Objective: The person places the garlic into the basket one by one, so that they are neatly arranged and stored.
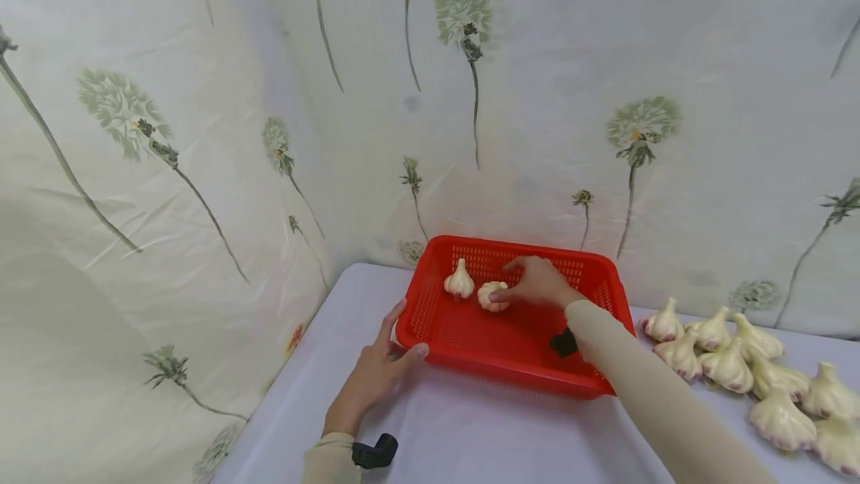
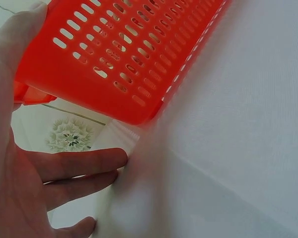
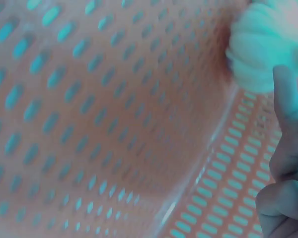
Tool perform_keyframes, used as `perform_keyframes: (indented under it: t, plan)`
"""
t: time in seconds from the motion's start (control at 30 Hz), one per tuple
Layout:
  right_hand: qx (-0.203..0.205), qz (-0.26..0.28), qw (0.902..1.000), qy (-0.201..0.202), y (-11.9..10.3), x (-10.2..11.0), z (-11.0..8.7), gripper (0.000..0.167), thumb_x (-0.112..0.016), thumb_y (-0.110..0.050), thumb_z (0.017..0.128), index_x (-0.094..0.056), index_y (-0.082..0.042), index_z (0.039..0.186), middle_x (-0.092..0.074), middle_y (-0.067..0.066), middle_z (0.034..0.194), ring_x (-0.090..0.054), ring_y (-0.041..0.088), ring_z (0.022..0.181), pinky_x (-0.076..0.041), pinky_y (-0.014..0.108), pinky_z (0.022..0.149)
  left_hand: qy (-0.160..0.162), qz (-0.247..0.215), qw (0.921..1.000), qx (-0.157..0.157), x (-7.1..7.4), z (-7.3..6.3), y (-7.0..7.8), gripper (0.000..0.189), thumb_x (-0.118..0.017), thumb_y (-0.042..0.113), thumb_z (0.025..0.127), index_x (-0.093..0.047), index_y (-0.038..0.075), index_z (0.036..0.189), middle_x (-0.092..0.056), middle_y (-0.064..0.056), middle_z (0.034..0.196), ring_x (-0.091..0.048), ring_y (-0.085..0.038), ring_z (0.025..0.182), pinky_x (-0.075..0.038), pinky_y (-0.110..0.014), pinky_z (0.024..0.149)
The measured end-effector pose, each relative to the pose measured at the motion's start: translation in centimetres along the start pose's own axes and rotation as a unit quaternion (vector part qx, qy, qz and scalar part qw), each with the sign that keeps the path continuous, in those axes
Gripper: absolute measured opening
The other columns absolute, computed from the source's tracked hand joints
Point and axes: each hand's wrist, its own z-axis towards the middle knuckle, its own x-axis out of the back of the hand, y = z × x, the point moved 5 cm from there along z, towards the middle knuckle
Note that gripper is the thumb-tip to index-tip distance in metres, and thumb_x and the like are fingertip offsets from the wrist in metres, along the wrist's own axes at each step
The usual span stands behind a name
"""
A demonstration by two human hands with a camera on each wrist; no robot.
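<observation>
A red perforated plastic basket point(image 1: 497, 376) stands on the table, with two garlic bulbs inside. One bulb point(image 1: 460, 282) sits upright near the left end. Beside it lies the other bulb point(image 1: 493, 297), turned on its side. My right hand point(image 1: 537, 282) reaches into the basket, its thumb touching this second bulb while the index finger stands apart from it. The right wrist view shows a fingertip against the pale bulb point(image 3: 258, 49). My left hand point(image 1: 376, 372) rests at the basket's front left corner, thumb on the front wall, other fingers straight and spread in the left wrist view.
Several garlic bulbs point(image 1: 728, 364) are heaped on the table to the right of the basket. A pale cloth printed with dandelions point(image 1: 537, 95) hangs behind and at the left. The white tabletop point(image 1: 470, 439) extends in front of the basket.
</observation>
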Motion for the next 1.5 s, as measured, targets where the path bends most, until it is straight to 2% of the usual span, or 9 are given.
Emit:
perform_keyframes:
  t: [0.27,0.33,0.4,0.53,0.63,0.77,0.9,1.17,1.5]
  plan:
    - [0.013,0.010,0.9998,-0.011,0.6,2.3,-1.9,0.084,-0.090,-0.054,0.080,-0.064,-0.005,0.143,-0.062,0.019,0.147,-0.056,0.039,0.133,-0.052,0.057,0.107,-0.004,0.005,0.9999,-0.012,-0.7,0.1,0.3,0.085,-0.067,0.069,0.092,-0.019,0.058,0.162,-0.075,-0.012,0.122,-0.071,-0.030,0.114,-0.061,-0.053,0.090]
    - [0.026,0.006,0.9995,-0.014,0.2,3.0,-2.4,0.082,-0.089,-0.054,0.081,-0.065,-0.006,0.142,-0.062,0.018,0.147,-0.057,0.037,0.130,-0.055,0.053,0.104,-0.004,0.004,0.9999,-0.014,-0.7,0.1,0.3,0.084,-0.067,0.068,0.093,-0.020,0.057,0.162,-0.075,-0.012,0.120,-0.071,-0.029,0.113,-0.061,-0.051,0.089]
    - [0.042,0.007,0.9989,-0.019,-0.4,3.9,-3.0,0.079,-0.089,-0.054,0.082,-0.066,-0.005,0.140,-0.063,0.017,0.144,-0.061,0.033,0.120,-0.058,0.047,0.096,-0.002,0.002,0.9999,-0.012,-0.6,0.0,0.3,0.084,-0.067,0.066,0.093,-0.020,0.057,0.162,-0.075,-0.012,0.121,-0.071,-0.029,0.113,-0.061,-0.050,0.088]
    - [0.053,0.010,0.9981,-0.030,-1.5,6.4,-4.5,0.074,-0.088,-0.053,0.084,-0.067,-0.006,0.138,-0.073,0.014,0.113,-0.066,0.025,0.087,-0.056,0.036,0.074,0.005,0.003,0.9999,-0.010,-0.4,-0.2,0.1,0.085,-0.067,0.067,0.092,-0.020,0.057,0.162,-0.075,-0.012,0.123,-0.071,-0.030,0.114,-0.062,-0.050,0.087]
    - [0.057,-0.004,0.9979,-0.030,-1.7,8.7,-6.1,0.071,-0.088,-0.051,0.084,-0.068,-0.008,0.137,-0.074,0.006,0.087,-0.066,0.019,0.073,-0.053,0.033,0.068,0.007,0.004,0.9999,-0.011,-0.5,-0.2,0.2,0.085,-0.067,0.067,0.092,-0.021,0.056,0.163,-0.075,-0.013,0.124,-0.070,-0.031,0.116,-0.062,-0.050,0.088]
    - [0.064,-0.024,0.9974,-0.023,-1.2,11.6,-8.4,0.068,-0.089,-0.048,0.084,-0.070,-0.007,0.135,-0.076,0.001,0.087,-0.070,0.015,0.072,-0.058,0.033,0.070,0.007,0.007,0.9998,-0.014,-0.8,-0.2,0.3,0.084,-0.067,0.065,0.093,-0.021,0.055,0.163,-0.076,-0.012,0.122,-0.071,-0.031,0.116,-0.062,-0.050,0.088]
    - [0.051,-0.041,0.9977,-0.014,0.4,14.1,-11.0,0.069,-0.089,-0.048,0.084,-0.069,-0.008,0.136,-0.078,0.001,0.092,-0.073,0.014,0.076,-0.059,0.034,0.073,0.008,0.006,0.9999,-0.013,-0.9,-0.4,0.5,0.083,-0.068,0.063,0.094,-0.022,0.054,0.163,-0.076,-0.012,0.122,-0.071,-0.031,0.115,-0.062,-0.052,0.089]
    - [0.001,-0.084,0.9965,0.005,5.1,18.1,-16.0,0.074,-0.088,-0.054,0.082,-0.068,-0.007,0.136,-0.078,-0.003,0.085,-0.072,0.012,0.075,-0.059,0.035,0.070,0.011,0.011,0.9999,-0.006,-0.7,-1.1,0.7,0.081,-0.068,0.056,0.097,-0.023,0.049,0.164,-0.077,-0.014,0.121,-0.072,-0.035,0.115,-0.060,-0.055,0.091]
    - [-0.054,-0.177,0.9827,-0.012,10.4,21.8,-21.3,0.092,-0.084,-0.067,0.078,-0.064,-0.003,0.140,-0.076,-0.006,0.087,-0.070,0.012,0.078,-0.057,0.039,0.070,0.009,0.020,0.9998,-0.005,-0.9,-1.1,0.8,0.081,-0.067,0.059,0.097,-0.021,0.051,0.164,-0.076,-0.016,0.124,-0.072,-0.035,0.116,-0.059,-0.055,0.092]
